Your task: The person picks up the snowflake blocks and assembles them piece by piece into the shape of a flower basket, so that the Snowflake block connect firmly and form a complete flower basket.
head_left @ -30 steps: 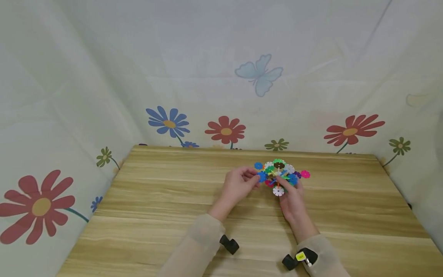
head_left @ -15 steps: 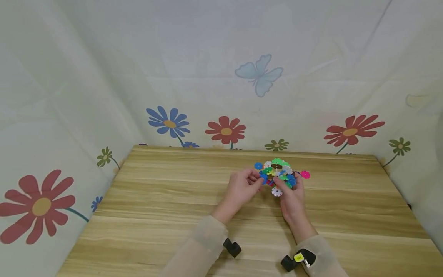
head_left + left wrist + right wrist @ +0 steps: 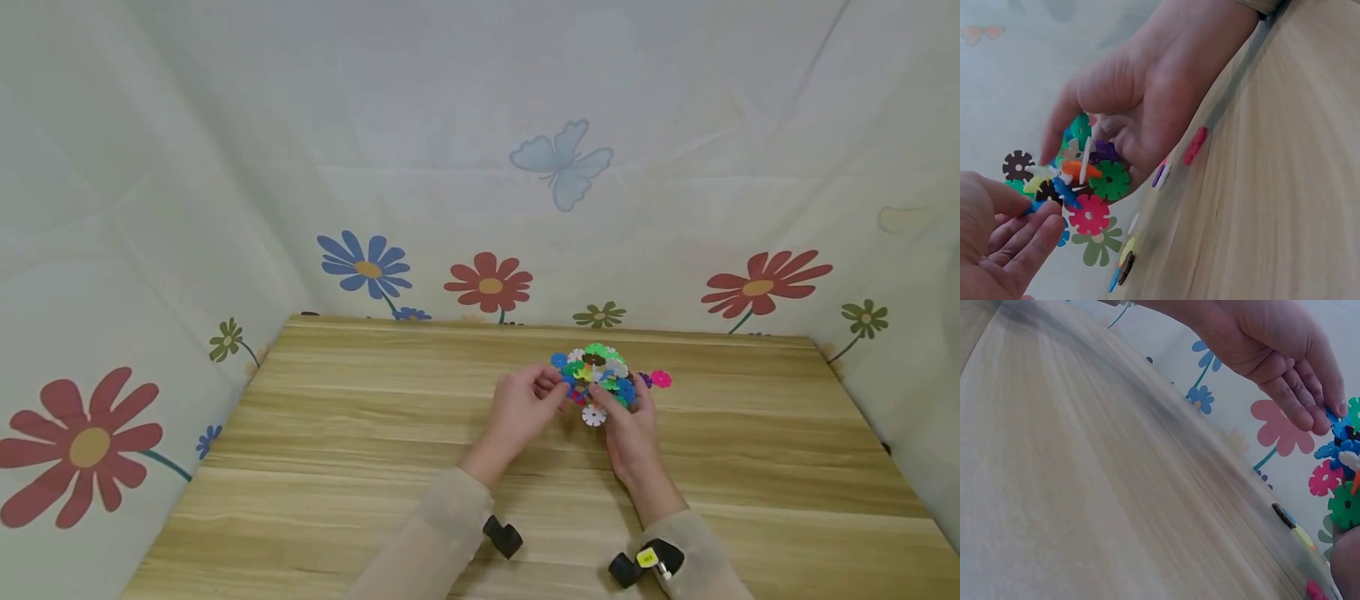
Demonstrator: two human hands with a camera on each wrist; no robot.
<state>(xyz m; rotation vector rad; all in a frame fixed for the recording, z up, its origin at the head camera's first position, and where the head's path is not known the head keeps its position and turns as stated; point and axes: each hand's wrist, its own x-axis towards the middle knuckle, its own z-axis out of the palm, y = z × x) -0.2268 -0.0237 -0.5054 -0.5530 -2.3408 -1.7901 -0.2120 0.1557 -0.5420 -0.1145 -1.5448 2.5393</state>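
Note:
A cluster of interlocking snowflake discs in many colours is held above the table by my right hand, thumb on the near side and fingers behind it. My left hand pinches a blue snowflake disc between thumb and fingers at the cluster's left side. In the left wrist view this disc lies right against the cluster and is mostly covered by the fingers. A white disc sticks out at the cluster's lower side. The right wrist view shows only part of the cluster at its edge.
Loose discs lie on the wooden table behind the hands: a pink one to the right, a blue one to the left. The left wrist view shows yellow and brown discs too. A flower-printed curtain surrounds the table.
The left hand has moved slightly right, bringing the blue disc against the cluster. The cluster has shifted and turned a little to the left in the right hand.

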